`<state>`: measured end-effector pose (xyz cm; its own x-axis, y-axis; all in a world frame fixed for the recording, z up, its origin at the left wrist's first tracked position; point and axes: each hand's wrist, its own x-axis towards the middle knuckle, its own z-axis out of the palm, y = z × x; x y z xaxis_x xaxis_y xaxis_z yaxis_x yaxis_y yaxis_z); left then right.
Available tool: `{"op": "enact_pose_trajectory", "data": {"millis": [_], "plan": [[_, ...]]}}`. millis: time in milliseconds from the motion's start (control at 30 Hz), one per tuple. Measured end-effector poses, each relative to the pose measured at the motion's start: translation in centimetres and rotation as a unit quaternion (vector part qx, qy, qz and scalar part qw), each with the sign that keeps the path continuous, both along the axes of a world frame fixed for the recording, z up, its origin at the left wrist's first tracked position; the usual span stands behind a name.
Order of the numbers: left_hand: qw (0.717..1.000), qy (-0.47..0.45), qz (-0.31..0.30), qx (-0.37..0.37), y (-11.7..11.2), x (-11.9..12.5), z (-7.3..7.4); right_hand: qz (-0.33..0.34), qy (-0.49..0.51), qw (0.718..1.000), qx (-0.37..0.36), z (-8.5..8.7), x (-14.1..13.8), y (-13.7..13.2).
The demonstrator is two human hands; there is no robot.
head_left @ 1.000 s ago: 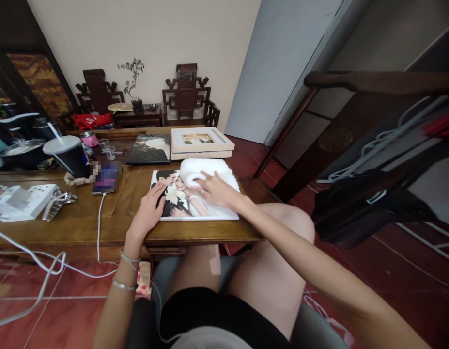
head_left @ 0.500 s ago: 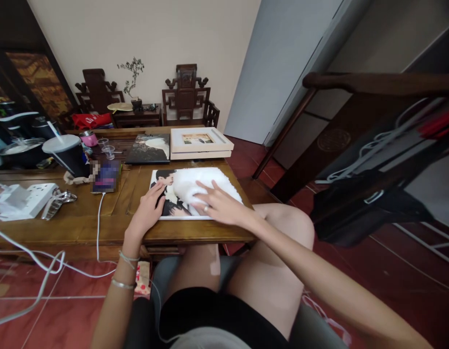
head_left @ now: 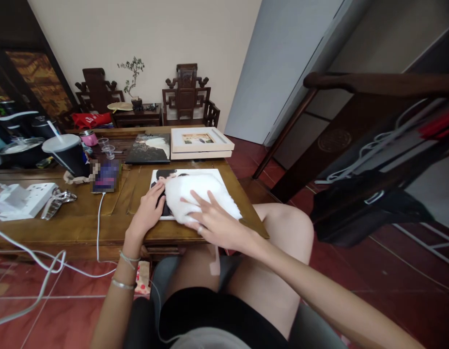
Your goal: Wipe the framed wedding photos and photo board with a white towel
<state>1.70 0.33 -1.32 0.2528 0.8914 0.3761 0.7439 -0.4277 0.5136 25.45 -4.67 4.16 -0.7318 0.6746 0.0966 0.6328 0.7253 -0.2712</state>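
Note:
A print with a picture of people on it (head_left: pixel 221 171) lies on the wooden table near its front edge. My left hand (head_left: pixel 151 206) rests flat on the print's left side, fingers stretched out. Over much of the picture lies a white fluffy cloth (head_left: pixel 198 186). Pressing down on that cloth, my right hand (head_left: pixel 220 220) has its fingers spread and wears a ring. Part of the print is hidden by the cloth and both hands.
Behind the print are a dark album-like panel (head_left: pixel 148 149) and a pale box (head_left: pixel 202 152). To the left stand a lidded cup with a straw (head_left: pixel 69 152), a phone (head_left: pixel 106 177) on a white cable, and a power strip (head_left: pixel 31 196). A dark wooden chair (head_left: pixel 326 131) is at right.
My right hand and the white cloth have moved toward me and the cloth has shifted left, covering more of the pictured people. My left hand stays in place.

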Motion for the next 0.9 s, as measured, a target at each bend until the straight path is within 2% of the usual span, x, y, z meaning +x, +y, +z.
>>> {"op": "enact_pose_trajectory", "data": {"millis": [100, 167, 233, 333, 433, 533, 633, 767, 900], "plan": [[1.000, -0.001, 0.003, -0.005, -0.2, 0.1, 0.1, 0.030, 0.024, 0.999, -0.021, 0.1, 2.5, -2.0], [1.000, 0.000, 0.004, -0.010, -0.3, 0.2, 0.2, 0.020, 0.035, 0.999, -0.021, -0.3, 4.0, -1.6], [1.000, 0.001, 0.007, -0.015, -0.3, 0.2, 0.3, -0.009, 0.038, 0.999, -0.013, -0.9, 5.1, 0.1], [1.000, 0.005, 0.007, -0.016, -0.3, 0.2, 0.4, -0.059, 0.031, 0.998, -0.005, -1.7, 5.6, 4.5], [1.000, 0.011, -0.002, -0.010, -0.3, 0.1, 0.4, -0.104, 0.011, 0.995, -0.001, -1.8, 4.8, 9.0], [1.000, 0.014, 0.000, -0.007, -0.2, 0.0, 0.2, -0.129, -0.017, 0.991, 0.009, -1.5, 3.2, 10.9], [1.000, 0.012, 0.003, -0.006, 0.0, -0.1, -0.1, -0.108, -0.024, 0.994, 0.027, -1.1, 1.8, 9.2], [1.000, -0.001, 0.001, -0.002, 0.2, -0.2, -0.4, -0.045, 0.003, 0.999, 0.025, -0.8, 1.3, 3.4], [1.000, -0.008, -0.005, -0.004, 0.1, -0.1, -0.2, 0.018, 0.015, 1.000, -0.004, -0.3, 2.5, -1.4]]}}
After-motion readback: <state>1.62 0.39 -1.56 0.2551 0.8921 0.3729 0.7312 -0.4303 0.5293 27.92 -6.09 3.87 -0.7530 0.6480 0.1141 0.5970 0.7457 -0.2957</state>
